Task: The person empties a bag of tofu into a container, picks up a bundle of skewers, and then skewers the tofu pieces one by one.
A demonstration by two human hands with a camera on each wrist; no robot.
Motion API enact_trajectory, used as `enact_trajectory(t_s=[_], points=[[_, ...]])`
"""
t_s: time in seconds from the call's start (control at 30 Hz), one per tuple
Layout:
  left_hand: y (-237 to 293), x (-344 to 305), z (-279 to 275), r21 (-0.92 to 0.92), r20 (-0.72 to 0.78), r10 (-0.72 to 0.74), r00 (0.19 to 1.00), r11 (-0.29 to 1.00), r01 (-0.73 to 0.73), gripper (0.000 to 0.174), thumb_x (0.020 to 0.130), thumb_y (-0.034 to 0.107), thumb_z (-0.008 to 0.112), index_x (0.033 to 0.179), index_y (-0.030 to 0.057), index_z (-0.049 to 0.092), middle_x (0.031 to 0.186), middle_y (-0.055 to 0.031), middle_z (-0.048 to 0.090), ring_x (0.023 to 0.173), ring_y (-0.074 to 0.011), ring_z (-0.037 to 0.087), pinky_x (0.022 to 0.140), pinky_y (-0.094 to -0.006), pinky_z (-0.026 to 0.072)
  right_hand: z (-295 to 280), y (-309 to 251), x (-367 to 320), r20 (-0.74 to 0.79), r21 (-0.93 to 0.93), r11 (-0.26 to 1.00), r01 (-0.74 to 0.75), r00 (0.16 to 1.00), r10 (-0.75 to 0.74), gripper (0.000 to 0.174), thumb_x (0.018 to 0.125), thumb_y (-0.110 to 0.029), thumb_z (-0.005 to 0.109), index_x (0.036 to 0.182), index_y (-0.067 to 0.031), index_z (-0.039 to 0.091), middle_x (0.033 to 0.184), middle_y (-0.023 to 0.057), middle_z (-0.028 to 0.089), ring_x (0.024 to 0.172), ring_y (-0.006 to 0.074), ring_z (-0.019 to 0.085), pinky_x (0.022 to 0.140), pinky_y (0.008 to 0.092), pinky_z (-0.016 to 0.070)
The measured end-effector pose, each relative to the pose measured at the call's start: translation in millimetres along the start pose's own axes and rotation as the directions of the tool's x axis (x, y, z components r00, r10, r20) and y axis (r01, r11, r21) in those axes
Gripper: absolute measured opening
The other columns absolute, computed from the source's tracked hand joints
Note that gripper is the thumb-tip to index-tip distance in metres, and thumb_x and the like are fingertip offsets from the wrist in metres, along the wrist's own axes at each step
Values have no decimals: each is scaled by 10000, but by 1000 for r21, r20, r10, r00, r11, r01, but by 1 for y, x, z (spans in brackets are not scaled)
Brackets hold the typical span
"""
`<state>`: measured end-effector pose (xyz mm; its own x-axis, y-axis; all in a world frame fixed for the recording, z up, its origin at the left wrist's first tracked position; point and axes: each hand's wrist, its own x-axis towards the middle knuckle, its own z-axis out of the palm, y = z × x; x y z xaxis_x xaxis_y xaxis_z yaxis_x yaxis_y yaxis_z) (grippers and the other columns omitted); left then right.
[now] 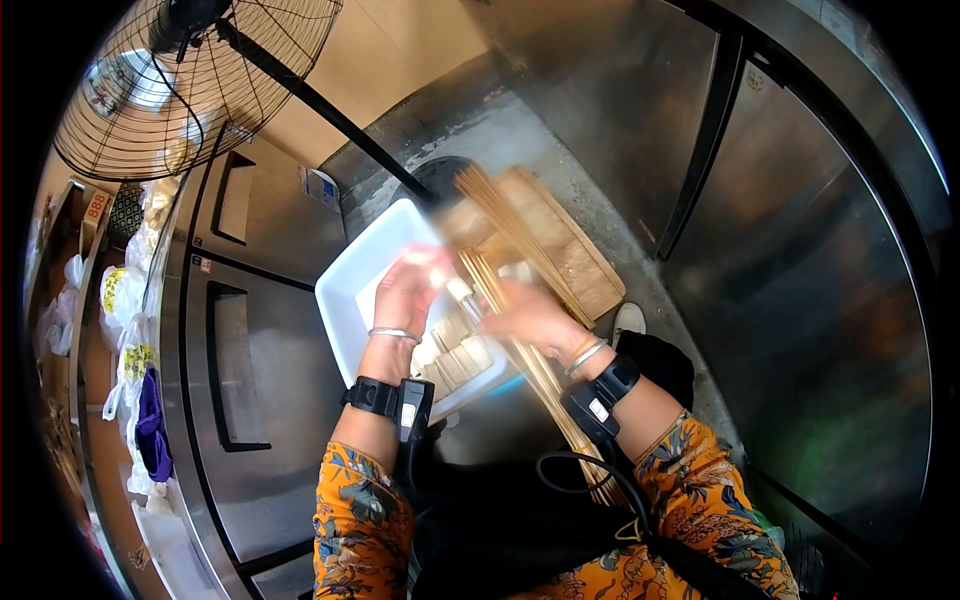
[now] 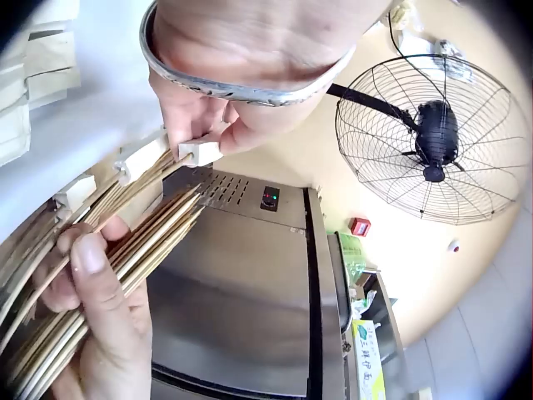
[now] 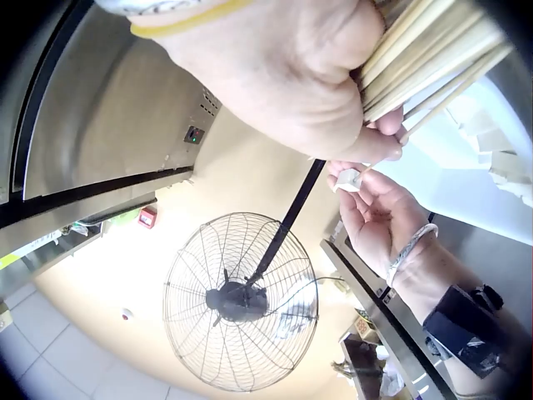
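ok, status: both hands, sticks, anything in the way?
Left hand pinches white piece at tip of one stick. Right hand grips stick bundle. More white pieces in white tub. Nothing visibly blocking.

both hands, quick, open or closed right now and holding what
Left hand: closed, pinching a small white piece.
Right hand: closed, holding a bundle of thin sticks.
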<state>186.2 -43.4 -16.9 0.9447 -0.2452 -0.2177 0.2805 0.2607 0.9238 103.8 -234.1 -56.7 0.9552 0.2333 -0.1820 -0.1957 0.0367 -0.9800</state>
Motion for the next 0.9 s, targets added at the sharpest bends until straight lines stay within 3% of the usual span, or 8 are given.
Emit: enact_trajectory(t_s=[0.3, 0.6, 0.73, 0.9], points=[[4, -7, 16, 12, -190, 8, 982, 1000, -6, 249, 910, 44, 522, 1149, -25, 505, 1074, -181, 607, 969, -276, 630, 837, -362, 552, 1, 13, 4, -27, -27, 999, 25, 999, -26, 294, 736, -112, 683, 996, -27, 573, 879, 27, 572, 823, 113, 536, 725, 261, 451], [-9, -6, 2, 1, -242, 83, 967, 996, -85, 177, 854, -22, 519, 1024, -23, 567, 961, -158, 634, 873, -267, 647, 803, -374, 558, 1, 5, -1, -33, -38, 999, -28, 999, 27, 324, 750, -119, 676, 1041, -18, 575, 900, 40, 595, 825, 112, 547, 728, 270, 460], [-9, -5, 2, -9, -272, 74, 959, 997, -80, 201, 866, 1, 539, 1063, -30, 555, 988, -156, 629, 899, -258, 643, 808, -365, 558, 3, 4, -1, -57, -125, 992, -4, 998, -3, 316, 752, -115, 667, 1040, -21, 575, 899, 36, 593, 825, 113, 541, 729, 275, 458], [-10, -2, -8, 22, -221, 96, 971, 995, -93, 260, 901, 48, 551, 1143, -41, 520, 1040, -172, 619, 948, -262, 635, 840, -353, 551, 3, 9, 3, -21, -74, 997, 7, 1000, -9, 322, 750, -113, 666, 1043, -22, 569, 911, 33, 585, 836, 124, 535, 747, 277, 452]])
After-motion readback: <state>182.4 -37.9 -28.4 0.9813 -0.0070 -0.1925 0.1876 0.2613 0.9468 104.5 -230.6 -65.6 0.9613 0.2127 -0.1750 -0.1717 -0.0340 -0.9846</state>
